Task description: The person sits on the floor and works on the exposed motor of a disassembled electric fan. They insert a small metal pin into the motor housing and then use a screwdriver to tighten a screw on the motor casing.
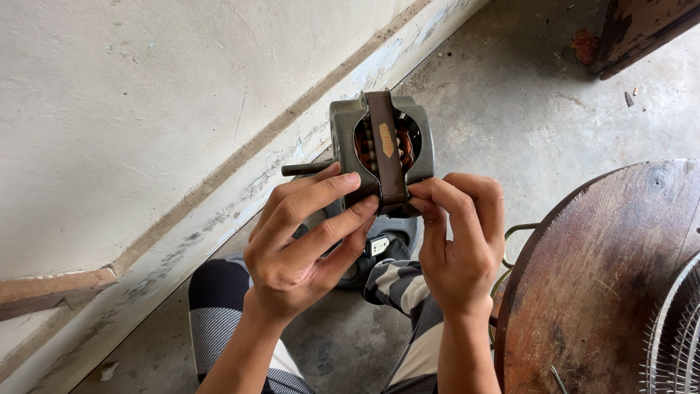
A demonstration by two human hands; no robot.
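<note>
Both hands grip a small grey electric motor (pixel 381 149), held up in front of the person above their striped trousers (pixel 219 306). Left hand (pixel 302 244) wraps fingers over its lower left side, near the protruding shaft (pixel 302 168). Right hand (pixel 459 244) pinches the dark central band's bottom edge. Round wooden table (pixel 605 277) stands at right, beside a wire fan guard (pixel 678 335).
</note>
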